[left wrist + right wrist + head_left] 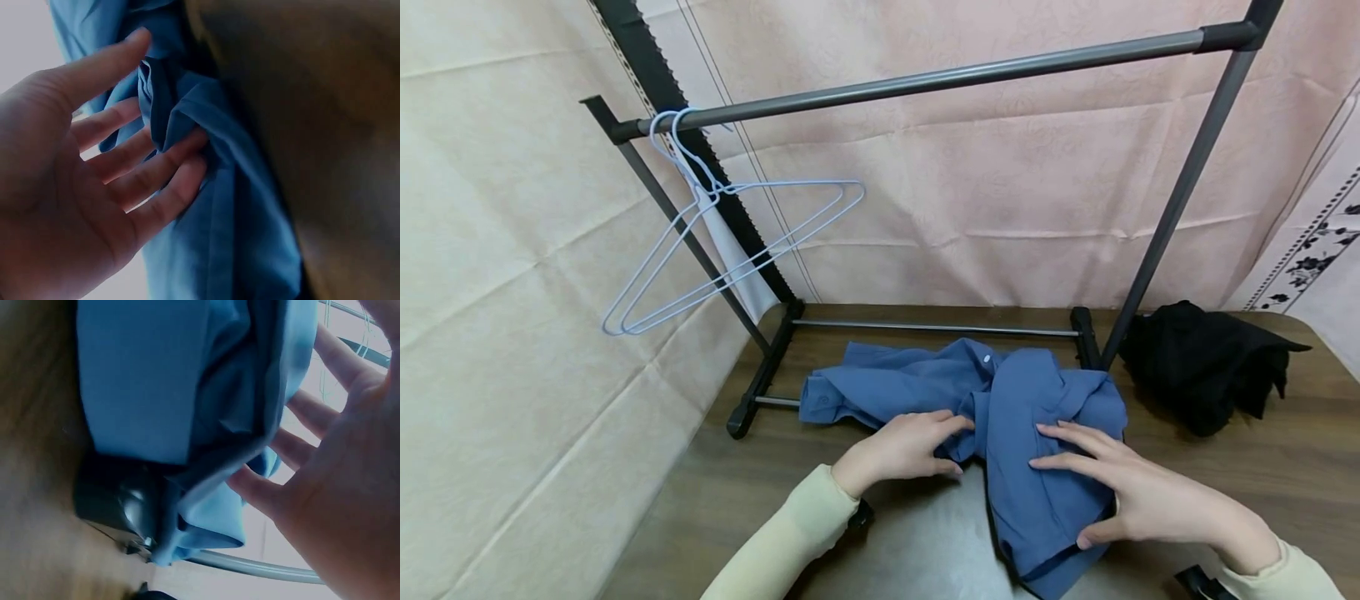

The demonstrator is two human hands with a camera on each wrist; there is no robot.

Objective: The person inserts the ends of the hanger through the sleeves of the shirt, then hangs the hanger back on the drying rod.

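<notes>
A blue shirt [1022, 433] with small buttons lies bunched on the table, one cuffed sleeve [880, 392] stretching left and another part folded toward the near edge. My left hand [910, 450] is at the sleeve's near side, thumb apart from the fingers. The left wrist view has that hand's loosely bent fingers [178, 187] touching creased cloth, with the thumb not pinching it. On the shirt's right part rests my right hand [1135, 492], fingers spread. In the right wrist view its straight fingertips [247, 481] touch the shirt's folded edge.
A grey metal clothes rack [940, 81] stands on the wooden table [1262, 500] behind the shirt. Pale blue hangers [737, 279] hang at its left end. A crumpled black cloth [1202, 362] lies beyond the rack's right foot. Pinkish fabric [970, 192] covers the back.
</notes>
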